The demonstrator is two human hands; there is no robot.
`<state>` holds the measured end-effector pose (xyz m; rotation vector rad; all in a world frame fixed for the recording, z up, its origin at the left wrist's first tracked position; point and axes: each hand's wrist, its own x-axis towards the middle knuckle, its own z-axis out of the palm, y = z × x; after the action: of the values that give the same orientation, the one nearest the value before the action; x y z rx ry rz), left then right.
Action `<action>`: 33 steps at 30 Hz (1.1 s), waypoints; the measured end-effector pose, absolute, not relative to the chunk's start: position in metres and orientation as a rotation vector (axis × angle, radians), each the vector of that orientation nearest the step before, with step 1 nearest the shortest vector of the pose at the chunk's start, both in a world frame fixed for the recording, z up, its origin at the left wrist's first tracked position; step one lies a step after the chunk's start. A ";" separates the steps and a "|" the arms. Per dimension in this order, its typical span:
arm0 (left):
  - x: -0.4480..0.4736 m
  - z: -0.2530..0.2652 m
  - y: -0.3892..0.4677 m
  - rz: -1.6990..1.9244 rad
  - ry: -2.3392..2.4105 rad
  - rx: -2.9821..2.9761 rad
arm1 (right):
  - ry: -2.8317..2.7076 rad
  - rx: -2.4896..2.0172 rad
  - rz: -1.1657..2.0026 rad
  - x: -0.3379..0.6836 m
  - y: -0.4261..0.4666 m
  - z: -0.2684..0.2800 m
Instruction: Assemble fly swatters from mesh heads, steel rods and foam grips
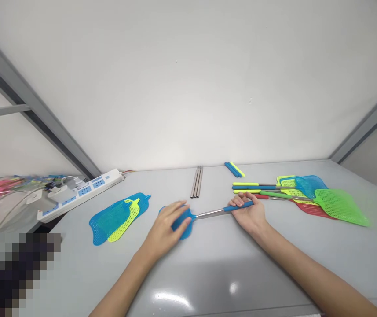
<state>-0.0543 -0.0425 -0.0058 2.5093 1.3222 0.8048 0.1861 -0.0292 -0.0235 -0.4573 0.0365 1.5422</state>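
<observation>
A blue fly swatter with a metal shaft lies crosswise between my hands, just over the grey table. My left hand covers much of its blue mesh head, fingers on top and thumb along the near side. At the other end, my right hand is palm up with its fingers curled around the blue handle. Loose swatter heads, blue and yellow, overlap to the left. Beyond the swatter lie 3 metal tubes side by side. Blue and yellow handle grips rest near the wall.
Several whole swatters, with a green one on top, are piled at the right. A white power strip with plugs runs along the left side, beside clear plastic bags. A white wall stands behind the table.
</observation>
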 end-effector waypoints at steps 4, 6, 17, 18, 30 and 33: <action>-0.038 -0.012 -0.050 0.657 1.132 2.636 | -0.002 -0.488 1.537 0.186 -0.029 -0.023; -0.032 -0.012 -0.051 0.655 1.112 2.634 | 0.001 -0.486 1.542 0.185 -0.030 -0.023; -0.012 0.004 -0.058 0.326 1.139 2.639 | -0.037 -0.473 1.622 0.184 -0.034 -0.022; -0.008 0.004 -0.058 0.296 1.125 2.650 | -0.044 -0.475 1.609 0.186 -0.034 -0.021; 0.011 -0.001 -0.066 0.140 1.248 2.511 | 0.024 -0.501 1.510 0.187 -0.037 -0.017; 0.006 -0.004 -0.070 0.135 1.263 2.496 | -0.009 -0.533 1.481 0.180 -0.042 -0.018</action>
<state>0.0059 -0.0700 -0.0037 2.4957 1.2630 0.1351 0.1797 -0.0420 -0.0183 -0.5327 -0.0085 1.4812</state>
